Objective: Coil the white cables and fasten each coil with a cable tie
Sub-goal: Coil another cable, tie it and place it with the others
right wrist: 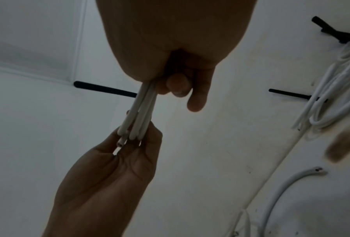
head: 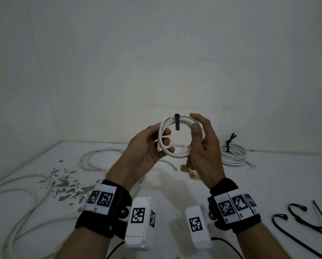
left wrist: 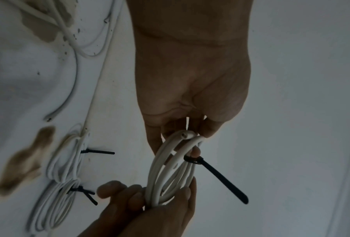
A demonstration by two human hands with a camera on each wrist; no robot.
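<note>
We hold the white cable coil (head: 175,140) upright in the air above the white table (head: 268,184), between both hands. The left hand (head: 147,154) grips the coil's left arc, fingers curled through the ring; the right hand (head: 203,146) pinches its right arc between thumb and fingers. A black cable tie (head: 177,122) wraps the top of the coil, its tail hanging inside the ring.

From the head view we cannot tell whether the tie is locked; the left wrist view shows the strap passing through its head (left wrist: 193,159) with the tail sticking out to one side. The right wrist view shows the coil edge-on (right wrist: 138,115), so the tie's loop is hidden and only its tail (right wrist: 105,89) appears.

Tied coils (head: 233,153) lie at the table's right rear, partly hidden behind the right hand. Loose white cables (head: 25,199) run off the left edge. Spare black cable ties (head: 302,217) lie at the near right, cut off by the frame.
</note>
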